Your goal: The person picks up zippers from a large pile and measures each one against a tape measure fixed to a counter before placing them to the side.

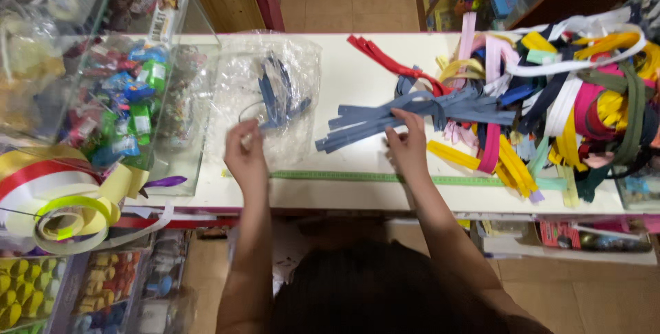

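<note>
on the counter (344, 196) a clear plastic bag (265, 93) lies to the left, with a few zippers (278, 97) inside it. the left hand (245, 154) touches the bag's near edge. a bundle of zippers (385, 119) lies to the right of the bag under the right hand (407, 145). further right sits a heap of zippers (564, 100). a tape measure (357, 177) runs along the near edge. ribbon rolls (62, 203) sit at far left.

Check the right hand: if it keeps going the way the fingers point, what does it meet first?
The right hand already has its fingertips at the bundle of grey-blue zippers, so that comes first. Beyond lies bare white counter; the red zipper probably lies off that line.
</note>
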